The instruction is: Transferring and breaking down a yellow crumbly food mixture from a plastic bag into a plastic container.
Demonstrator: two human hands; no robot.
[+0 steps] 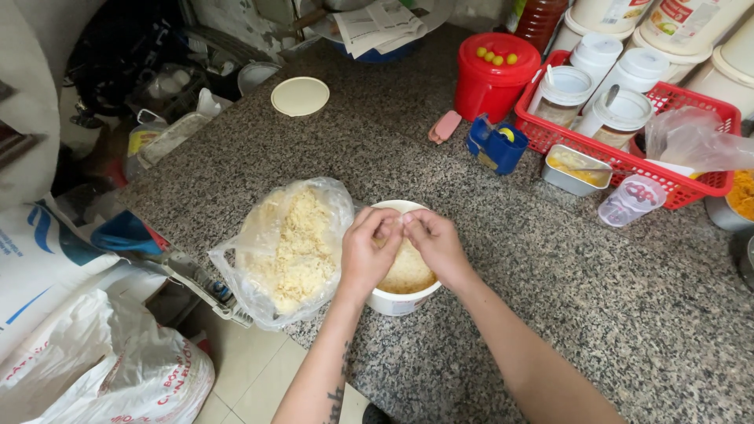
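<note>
Left hand: we see our left hand (367, 250) over the near-left rim of the white tub (400, 301), fingers curled together, their tips pinching something small we cannot make out.
Right hand: our right hand (437, 245) sits over the tub too, fingers bunched, fingertips meeting those of the left.
White tub: it stands on the speckled stone surface (597, 314) near the front edge, holding a pale yellow crumbly mass.
Plastic bag: a clear bag (287, 250) of the same pale crumbs lies just left of the tub, touching it.
Behind: a round cream lid (300, 96), a red bucket (493, 77), a red basket (682, 187) of white jars.
</note>
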